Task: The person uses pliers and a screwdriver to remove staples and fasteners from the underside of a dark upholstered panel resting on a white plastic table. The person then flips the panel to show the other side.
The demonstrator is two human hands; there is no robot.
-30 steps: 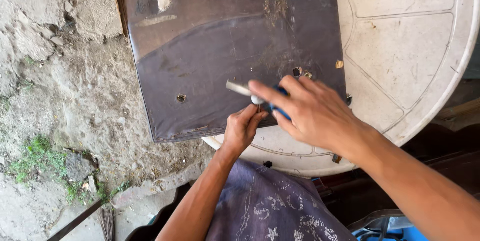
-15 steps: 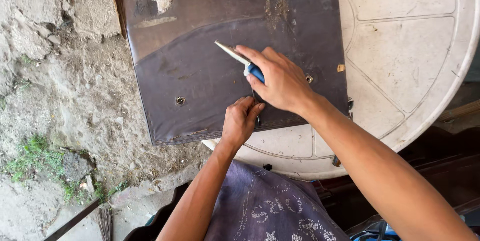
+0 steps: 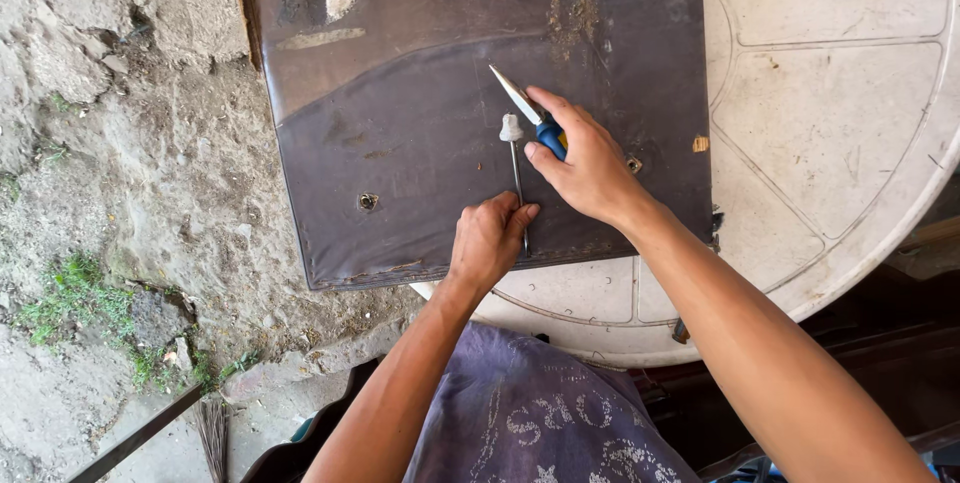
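Mid-frame, my left hand (image 3: 488, 243) pinches a thin rod (image 3: 516, 173) on the dark panel (image 3: 420, 143); my right hand (image 3: 585, 168) grips a blue-handled blade (image 3: 530, 113); I judge cutting comes next, needing steady aim.

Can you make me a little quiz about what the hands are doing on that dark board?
1. True or false: the right hand holds a blue-handled tool.
2. What does the left hand hold? A: a thin metal rod with a pale knob; B: a hammer; C: a cup.
3. The dark panel lies partly on a round white ____.

Key: 1 true; 2 A; 3 table.
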